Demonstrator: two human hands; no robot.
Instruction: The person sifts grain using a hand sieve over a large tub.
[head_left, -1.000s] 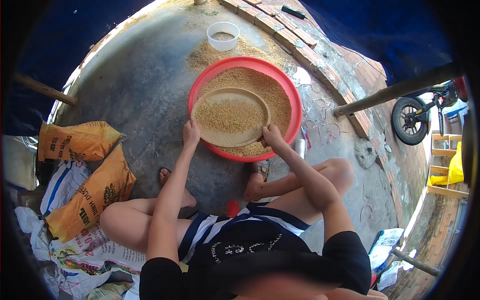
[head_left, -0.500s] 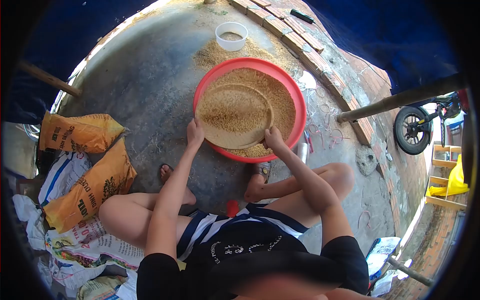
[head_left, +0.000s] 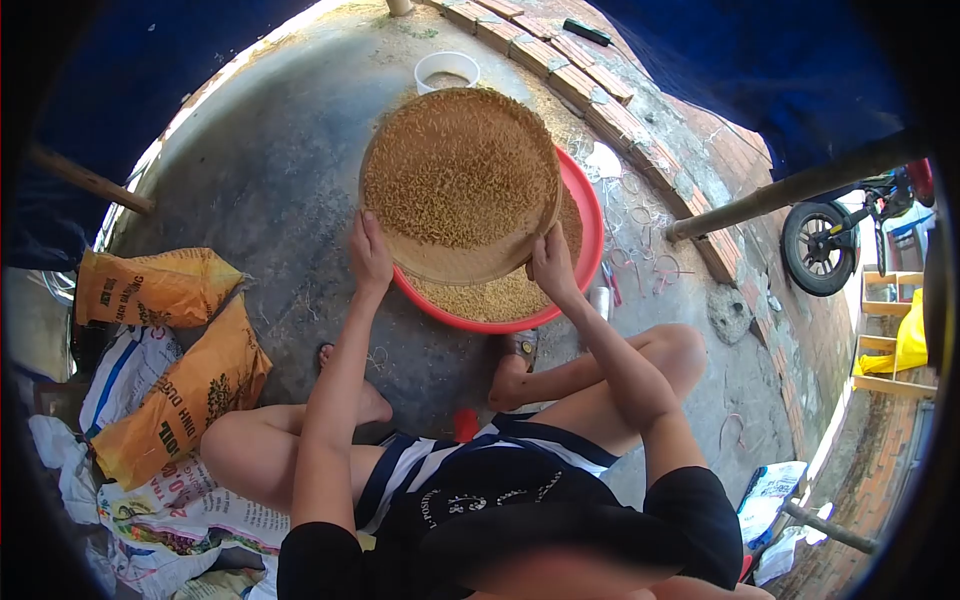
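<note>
Both hands, left and right, grip round woven grain-filled tray, now lifted, tilted above red plastic basin.

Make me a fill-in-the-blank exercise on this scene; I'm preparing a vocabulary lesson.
1. The left hand and right hand hold the tray above a ____ basin.
2. Beyond the basin stands a ____ tub.
3. The orange sacks lie on the person's ____ side.

Missing words: red; white; left.
</note>
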